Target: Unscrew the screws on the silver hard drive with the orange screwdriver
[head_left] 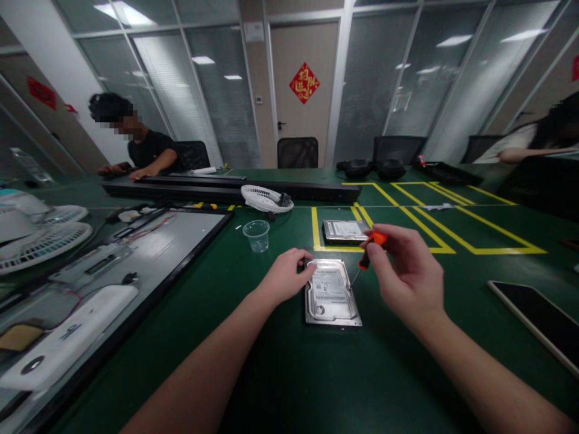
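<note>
A flat, rectangular silver metal hard drive with a pale printed label (pixel 332 298) lies face up on the dark green tabletop (pixel 275 367), just nearer the person than the yellow tape outline (pixel 384 249). The left hand (pixel 289 274) is curled over its far left corner, thumb on top, bracing it; the right hand (pixel 409 271) grips a small orange-and-black screwdriver (pixel 374 240) by the handle, its thin shaft slanting down to the drive's right edge. That tilt is the likeliest trouble: pushed at a slant, the tip could skid out, chew a screw head or score the casing, and with only one corner braced the drive could swivel. A loose screw might roll off across the smooth top. Beyond the left hand stands a clear, tapered plastic cup (pixel 256 236); its contents, if any, are too faint to tell.
</note>
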Tool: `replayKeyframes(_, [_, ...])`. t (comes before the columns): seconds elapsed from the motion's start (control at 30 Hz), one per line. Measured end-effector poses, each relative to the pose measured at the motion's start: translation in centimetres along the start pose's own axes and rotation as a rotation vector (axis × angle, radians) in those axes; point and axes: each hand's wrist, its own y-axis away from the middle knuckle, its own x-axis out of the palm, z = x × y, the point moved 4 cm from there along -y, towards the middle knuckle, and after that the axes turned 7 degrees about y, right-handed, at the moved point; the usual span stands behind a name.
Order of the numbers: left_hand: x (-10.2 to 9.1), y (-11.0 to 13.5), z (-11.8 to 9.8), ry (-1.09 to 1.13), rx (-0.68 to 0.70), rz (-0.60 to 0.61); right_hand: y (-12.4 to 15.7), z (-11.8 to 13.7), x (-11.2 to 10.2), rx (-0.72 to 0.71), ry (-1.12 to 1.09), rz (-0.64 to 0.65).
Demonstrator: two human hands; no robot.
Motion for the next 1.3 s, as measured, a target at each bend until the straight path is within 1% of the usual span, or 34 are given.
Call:
replayKeyframes(0.2, [0.0, 0.0, 0.3, -0.002, -0.001, 0.004, -0.1, -0.3, -0.1, -0.002, 0.046, -0.033])
replayKeyframes(0.3, [0.0, 0.0, 0.2, 0.004, -0.002, 0.009, -0.1, 0.1, -0.1, 0.01, -0.014, -0.025])
replayKeyframes(0.4, [0.0, 0.0, 0.1, 0.012, -0.006, 0.011, 0.0, 0.6, 0.0, 0.032, -0.103, 0.011])
replayKeyframes(0.53, [0.0, 0.0, 0.0, 0.016, -0.019, 0.014, 0.1, 0.7, 0.0, 0.047, -0.151, 0.019])
replayKeyframes(0.6, [0.0, 0.0, 0.0, 0.013, -0.016, 0.013, 0.2, 0.5, 0.0, 0.044, -0.138, 0.011])
replayKeyframes(0.67, [0.0, 0.0, 0.0, 0.011, -0.008, 0.01, 0.1, 0.2, 0.0, 0.027, -0.079, -0.001])
replayKeyframes(0.77, [0.1, -0.1, 0.2, 0.007, -0.006, 0.007, 0.0, -0.1, -0.1, -0.022, 0.035, -0.008])
replayKeyframes(0.87, [0.1, -0.1, 0.3, 0.001, -0.002, 0.008, -0.2, -0.1, -0.2, -0.06, 0.087, 0.0])
replayKeyframes(1.0, [0.1, -0.1, 0.4, 0.009, 0.001, 0.005, -0.1, 0.3, -0.3, -0.029, 0.052, 0.023])
replayKeyframes(1.07, [0.1, 0.0, 0.4, 0.011, 0.0, 0.007, 0.0, 0.5, -0.4, -0.024, 0.03, 0.014])
replayKeyframes(1.2, [0.0, 0.0, 0.2, 0.013, -0.005, 0.009, 0.1, 0.4, -0.2, 0.019, -0.045, 0.036])
replayKeyframes(1.3, [0.0, 0.0, 0.3, 0.011, -0.021, 0.013, 0.1, 0.2, 0.0, 0.018, -0.029, 0.017])
